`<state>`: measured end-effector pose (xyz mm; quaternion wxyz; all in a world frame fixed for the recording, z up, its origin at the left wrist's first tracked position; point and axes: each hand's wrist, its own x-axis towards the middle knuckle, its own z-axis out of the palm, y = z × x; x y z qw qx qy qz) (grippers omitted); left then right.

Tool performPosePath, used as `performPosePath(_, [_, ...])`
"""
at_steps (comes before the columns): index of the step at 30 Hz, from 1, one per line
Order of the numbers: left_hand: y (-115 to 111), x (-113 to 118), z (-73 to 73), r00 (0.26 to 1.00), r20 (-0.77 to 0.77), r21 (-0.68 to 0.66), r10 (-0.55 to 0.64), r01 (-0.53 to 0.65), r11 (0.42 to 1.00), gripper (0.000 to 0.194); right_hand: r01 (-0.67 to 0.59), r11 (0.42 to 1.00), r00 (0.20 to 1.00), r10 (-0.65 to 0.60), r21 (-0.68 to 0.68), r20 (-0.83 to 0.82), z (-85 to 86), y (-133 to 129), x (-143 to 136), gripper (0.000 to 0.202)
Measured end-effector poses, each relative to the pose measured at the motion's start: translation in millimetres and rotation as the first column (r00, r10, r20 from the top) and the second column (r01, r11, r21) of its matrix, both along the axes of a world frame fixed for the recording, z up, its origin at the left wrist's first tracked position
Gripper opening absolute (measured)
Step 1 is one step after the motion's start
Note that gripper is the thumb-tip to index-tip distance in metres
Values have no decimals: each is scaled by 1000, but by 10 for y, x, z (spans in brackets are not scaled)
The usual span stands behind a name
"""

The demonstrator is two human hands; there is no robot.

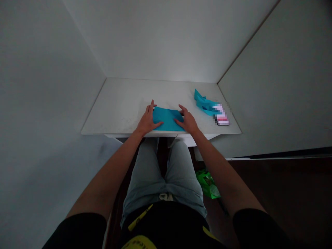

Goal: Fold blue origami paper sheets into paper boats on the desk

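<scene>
My left hand (147, 119) & right hand (187, 121) lie flat, fingers spread, pressing a folded blue paper (167, 119) at the table's (116, 110) front edge.

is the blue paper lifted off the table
No, the blue paper lies flat on the white table, with the left hand and right hand pressing on its two sides.

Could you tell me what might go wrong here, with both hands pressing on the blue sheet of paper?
The blue paper lies close to the table's front edge, so it could slide off if the left hand or right hand pushes unevenly. The light is dim, so a fold may end up misaligned.
</scene>
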<state>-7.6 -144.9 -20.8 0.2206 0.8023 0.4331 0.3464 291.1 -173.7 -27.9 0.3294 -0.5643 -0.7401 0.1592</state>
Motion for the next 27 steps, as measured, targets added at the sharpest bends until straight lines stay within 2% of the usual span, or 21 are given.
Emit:
performPosePath(4, [-25,-19,-42,999,30,6,-24,24,1000,138,-178,983,975,170,44,141,78,-48,-44,55])
performPosePath(6, [-48,-23,-52,998,-44,-29,-39,37,999,119,-255,965,953,240,59,187,102,-56,-64,41])
performPosePath(9, [-106,-6,-30,963,-245,-66,-114,100,993,78,-285,956,938,262,75,227,109,-43,-81,36])
performPosePath(11, [-156,17,3,909,-373,-48,-184,179,983,67,-290,955,929,263,67,261,102,-24,-86,36])
performPosePath(14, [-224,56,48,833,-506,-5,-222,254,967,74,-306,952,902,284,17,326,100,-2,-89,38])
performPosePath(17, [-260,88,67,798,-570,-2,-196,237,972,83,-314,949,867,302,-38,396,117,-1,-101,48])
performPosePath(22, [-287,94,74,783,-596,33,-178,245,969,82,-307,950,809,290,-54,511,139,-41,-236,50])
performPosePath(27, [-299,87,93,787,-594,52,-168,245,968,82,-232,971,831,224,-49,509,61,-171,-357,62])
